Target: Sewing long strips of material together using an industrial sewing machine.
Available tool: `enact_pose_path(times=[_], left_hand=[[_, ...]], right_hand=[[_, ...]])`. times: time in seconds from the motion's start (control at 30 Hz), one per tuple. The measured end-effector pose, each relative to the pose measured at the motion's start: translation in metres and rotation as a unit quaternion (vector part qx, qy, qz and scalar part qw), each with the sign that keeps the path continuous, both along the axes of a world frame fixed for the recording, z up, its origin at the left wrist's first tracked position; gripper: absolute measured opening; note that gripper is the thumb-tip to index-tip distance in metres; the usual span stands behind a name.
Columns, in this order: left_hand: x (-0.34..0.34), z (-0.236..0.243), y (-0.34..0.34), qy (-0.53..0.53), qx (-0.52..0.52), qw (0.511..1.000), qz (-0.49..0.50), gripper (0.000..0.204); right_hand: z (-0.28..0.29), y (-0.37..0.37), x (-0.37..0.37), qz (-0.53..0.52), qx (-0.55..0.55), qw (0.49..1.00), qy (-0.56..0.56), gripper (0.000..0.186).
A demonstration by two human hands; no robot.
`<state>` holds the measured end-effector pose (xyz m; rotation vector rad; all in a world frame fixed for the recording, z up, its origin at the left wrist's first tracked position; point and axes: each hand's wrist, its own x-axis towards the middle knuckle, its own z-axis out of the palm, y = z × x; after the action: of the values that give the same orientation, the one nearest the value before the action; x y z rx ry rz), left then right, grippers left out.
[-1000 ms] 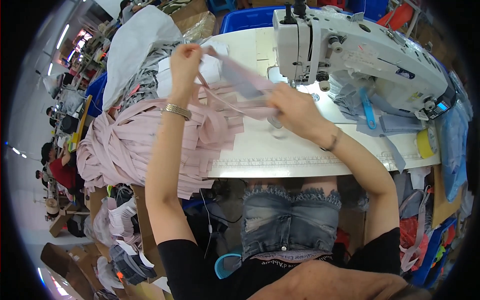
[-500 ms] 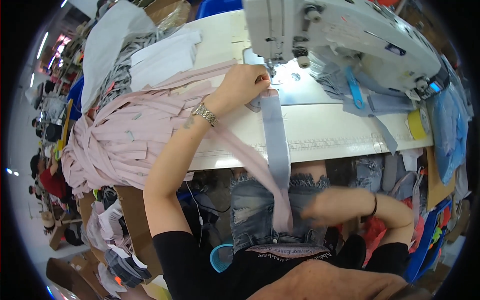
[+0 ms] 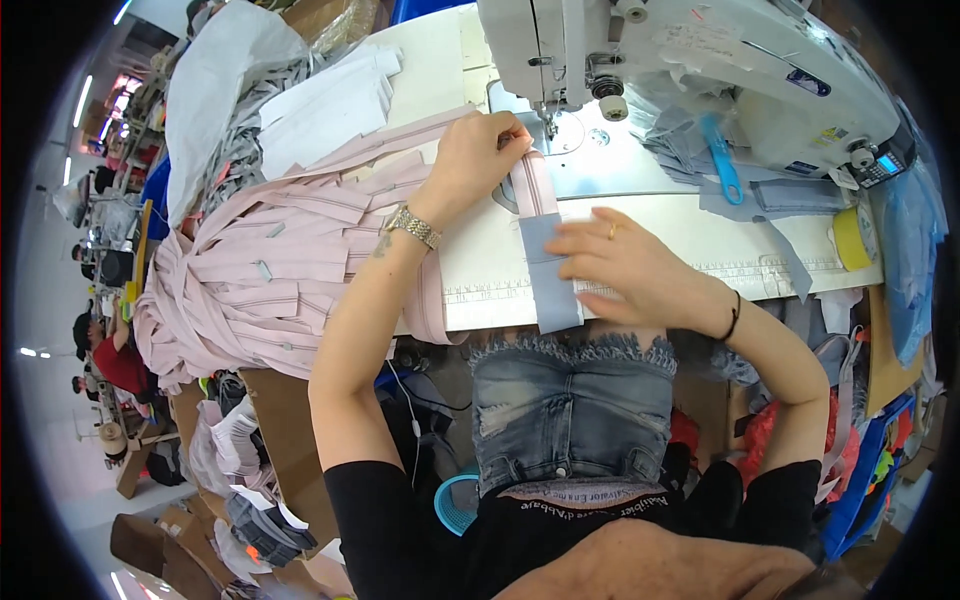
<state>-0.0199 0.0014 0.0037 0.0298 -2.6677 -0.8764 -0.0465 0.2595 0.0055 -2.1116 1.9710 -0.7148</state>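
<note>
My left hand (image 3: 482, 158) is closed in a pinch at the top end of a pink zipper strip (image 3: 532, 188), just in front of the sewing machine's needle and presser foot (image 3: 549, 122). Over the strip's lower part lies a grey-blue fabric piece (image 3: 550, 285), reaching down to the table's front edge. My right hand (image 3: 630, 262) is open, its fingers spread and touching the right side of that piece. To the left of my left hand spreads a heap of pink zipper strips (image 3: 310, 255); one loops down over the table edge.
The white sewing machine (image 3: 690, 60) stands at the back right. Beside it are a blue-handled tool (image 3: 722, 165), grey fabric scraps (image 3: 795, 195) and a yellow tape roll (image 3: 853, 238). White sheets (image 3: 330, 105) lie back left. A cardboard box (image 3: 290, 440) stands below the table's left side.
My right hand has come up from my lap to the grey-blue piece. The pink strip that hung over my lap is gone from there, and pink now shows above the grey-blue piece.
</note>
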Motion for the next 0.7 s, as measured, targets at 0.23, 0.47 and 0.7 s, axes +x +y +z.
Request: enact_pose_path(times=[0.23, 0.47, 0.7], left_hand=[[0.017, 0.006, 0.002, 0.189, -0.268, 0.944, -0.040, 0.014], [0.054, -0.001, 0.029, 0.109, -0.280, 0.946, -0.119, 0.032], [0.010, 0.000, 0.005, 0.089, -0.364, 0.926, -0.057, 0.031]], right_hand=[[0.001, 0.005, 0.025, -0.004, -0.048, 0.980, 0.194, 0.041], [0.007, -0.009, 0.007, 0.024, -0.061, 0.980, 0.185, 0.042], [0.000, -0.045, -0.046, 0.013, -0.088, 0.979, 0.182, 0.029]])
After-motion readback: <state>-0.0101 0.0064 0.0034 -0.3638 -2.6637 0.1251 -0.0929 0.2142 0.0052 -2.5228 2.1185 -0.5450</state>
